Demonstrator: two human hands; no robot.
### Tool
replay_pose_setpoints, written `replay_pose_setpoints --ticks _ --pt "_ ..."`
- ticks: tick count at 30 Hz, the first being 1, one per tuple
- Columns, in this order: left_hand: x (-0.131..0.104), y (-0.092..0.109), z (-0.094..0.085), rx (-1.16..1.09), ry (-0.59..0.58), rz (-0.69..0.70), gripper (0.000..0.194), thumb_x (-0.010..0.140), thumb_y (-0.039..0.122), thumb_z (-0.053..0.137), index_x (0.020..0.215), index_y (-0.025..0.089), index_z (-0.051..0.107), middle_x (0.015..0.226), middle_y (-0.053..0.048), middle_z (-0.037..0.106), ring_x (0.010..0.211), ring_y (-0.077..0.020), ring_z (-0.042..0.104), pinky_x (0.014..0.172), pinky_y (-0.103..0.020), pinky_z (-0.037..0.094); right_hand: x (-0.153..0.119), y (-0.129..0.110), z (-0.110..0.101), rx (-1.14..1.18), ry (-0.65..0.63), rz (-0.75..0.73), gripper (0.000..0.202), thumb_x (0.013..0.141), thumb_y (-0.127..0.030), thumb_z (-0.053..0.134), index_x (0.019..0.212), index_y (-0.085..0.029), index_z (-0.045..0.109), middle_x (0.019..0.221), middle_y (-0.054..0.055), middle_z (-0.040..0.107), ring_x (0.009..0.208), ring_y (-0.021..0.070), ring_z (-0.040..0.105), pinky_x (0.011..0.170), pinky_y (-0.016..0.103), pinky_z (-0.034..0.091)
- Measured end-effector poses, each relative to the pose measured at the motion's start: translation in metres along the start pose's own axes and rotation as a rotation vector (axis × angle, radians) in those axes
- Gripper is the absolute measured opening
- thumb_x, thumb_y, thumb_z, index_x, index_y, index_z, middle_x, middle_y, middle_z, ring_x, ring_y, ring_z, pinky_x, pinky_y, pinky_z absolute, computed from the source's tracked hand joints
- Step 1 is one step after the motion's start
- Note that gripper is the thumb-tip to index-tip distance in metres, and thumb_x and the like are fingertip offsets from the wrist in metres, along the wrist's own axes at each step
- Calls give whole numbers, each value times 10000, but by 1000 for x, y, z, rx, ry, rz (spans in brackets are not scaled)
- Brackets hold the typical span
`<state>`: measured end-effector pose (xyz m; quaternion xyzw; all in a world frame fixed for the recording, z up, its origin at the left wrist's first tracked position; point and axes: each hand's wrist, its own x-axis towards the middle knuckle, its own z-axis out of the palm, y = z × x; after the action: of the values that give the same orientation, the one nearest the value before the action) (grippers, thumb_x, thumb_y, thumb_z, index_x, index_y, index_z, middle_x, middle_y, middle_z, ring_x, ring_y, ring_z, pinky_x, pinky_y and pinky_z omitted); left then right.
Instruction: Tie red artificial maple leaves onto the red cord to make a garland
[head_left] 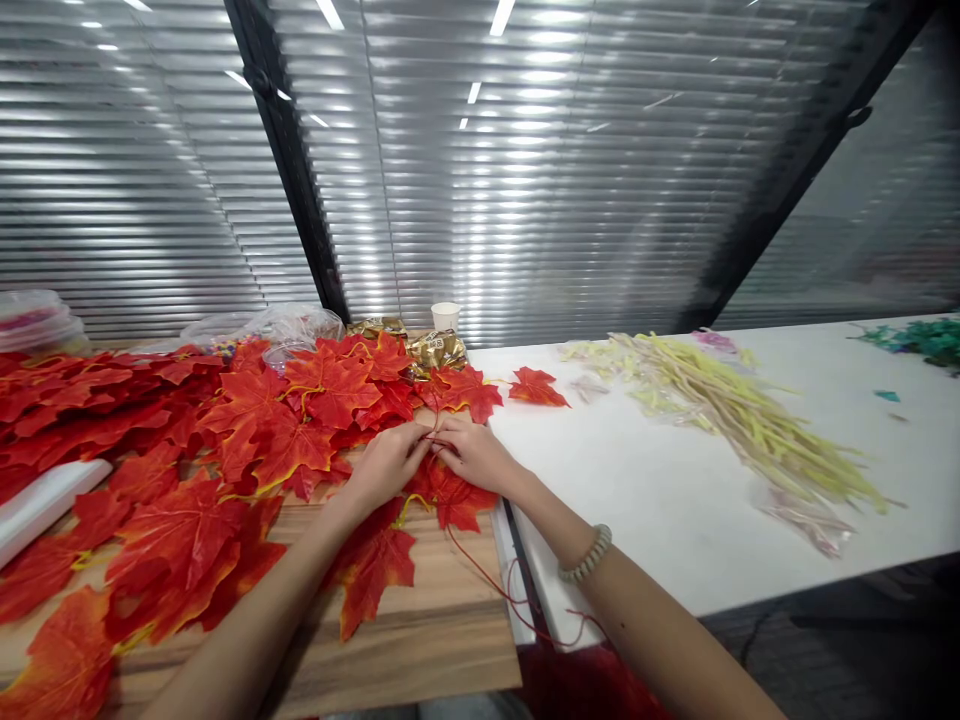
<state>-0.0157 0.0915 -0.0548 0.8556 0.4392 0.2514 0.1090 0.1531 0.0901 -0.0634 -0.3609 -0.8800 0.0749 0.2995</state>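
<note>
My left hand [391,462] and my right hand [471,455] meet over the front of the wooden table, fingertips pinched close together. Between them runs a thin red cord [480,566], whose loose length trails down over the table edge to the right. Just under my hands lie red artificial maple leaves [459,495] with yellow stems. Another maple leaf [379,570] rests below my left wrist. Whether a leaf stem is also in my fingers is too small to make out.
A large heap of maple leaves [180,530] covers the left side. Behind it stand a paper cup [445,317], gold wrappers [437,350] and plastic tubs [41,322]. A white box [49,508] lies far left. Yellow strips [750,420] spread over the white table [600,500].
</note>
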Motion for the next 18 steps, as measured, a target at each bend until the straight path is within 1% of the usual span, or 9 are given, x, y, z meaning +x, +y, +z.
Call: replay_pose_setpoints --ticks 5,18 --pt "0 0 0 -13 -5 7 207 855 238 387 844 170 582 805 -63 622 714 -164 559 648 -246 406 0 0 1 -12 -7 4 161 826 -119 482 916 -160 610 936 62 590 874 154 531 760 280 426" --pt "1 1 0 29 -16 15 199 862 235 384 823 168 567 803 -59 607 719 -165 553 639 -238 395 0 1 2 -23 -25 21 177 822 -123 488 949 -157 606 961 62 593 892 161 533 770 281 424"
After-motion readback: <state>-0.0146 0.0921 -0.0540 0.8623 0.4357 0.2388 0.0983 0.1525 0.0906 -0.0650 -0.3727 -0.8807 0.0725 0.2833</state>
